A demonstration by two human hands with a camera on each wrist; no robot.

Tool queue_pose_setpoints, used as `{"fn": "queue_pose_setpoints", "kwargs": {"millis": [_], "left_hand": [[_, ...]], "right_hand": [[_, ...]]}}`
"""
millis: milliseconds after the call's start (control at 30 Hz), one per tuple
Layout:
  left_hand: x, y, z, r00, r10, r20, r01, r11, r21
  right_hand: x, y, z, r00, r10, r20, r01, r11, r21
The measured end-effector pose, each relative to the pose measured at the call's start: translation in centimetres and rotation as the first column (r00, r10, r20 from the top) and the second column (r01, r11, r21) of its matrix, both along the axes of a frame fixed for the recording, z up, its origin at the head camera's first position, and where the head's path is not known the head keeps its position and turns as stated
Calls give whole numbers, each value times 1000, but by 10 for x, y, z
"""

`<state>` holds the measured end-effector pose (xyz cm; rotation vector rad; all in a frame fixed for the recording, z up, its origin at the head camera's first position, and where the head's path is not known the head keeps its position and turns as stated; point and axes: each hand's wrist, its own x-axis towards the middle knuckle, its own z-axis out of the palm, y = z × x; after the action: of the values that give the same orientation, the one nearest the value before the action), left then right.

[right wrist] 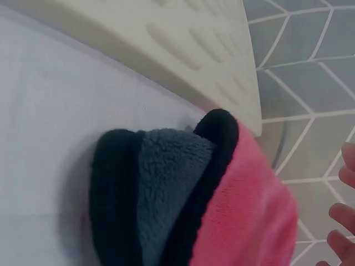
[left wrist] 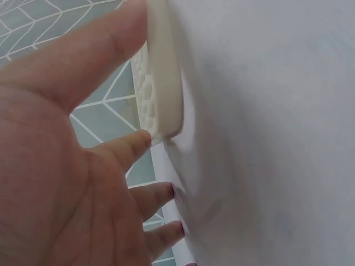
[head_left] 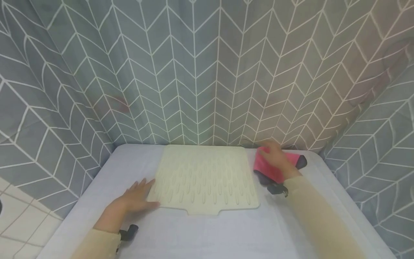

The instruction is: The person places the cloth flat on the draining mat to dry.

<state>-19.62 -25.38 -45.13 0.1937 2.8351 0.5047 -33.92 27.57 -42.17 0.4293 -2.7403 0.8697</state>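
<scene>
A cream draining board with rows of raised oval ridges and a front tab lies flat on the table. At its left front corner is my left hand, fingers straight and spread. In the left wrist view the thumb and forefinger reach right to the edge of the board. A folded pink and dark grey cloth lies just right of the board. My right hand is over this cloth, and in the right wrist view its loosely bent fingers show apart from the cloth.
White fabric covers the table. Grey curtains with a white chevron pattern hang behind and at both sides. White floor tiles show at the lower left. Each wrist wears a small dark device.
</scene>
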Motion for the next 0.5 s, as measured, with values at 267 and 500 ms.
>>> {"fn": "queue_pose_setpoints", "kwargs": {"millis": [267,500], "left_hand": [[0,-2,-4,1000,-3,-13,4,1000,6],[1,0,0,1000,-11,-14,11,1000,1]], "right_hand": [[-17,3,-16,993,-56,100,57,998,-5],[-24,8,-26,979,-91,184,83,995,53]]}}
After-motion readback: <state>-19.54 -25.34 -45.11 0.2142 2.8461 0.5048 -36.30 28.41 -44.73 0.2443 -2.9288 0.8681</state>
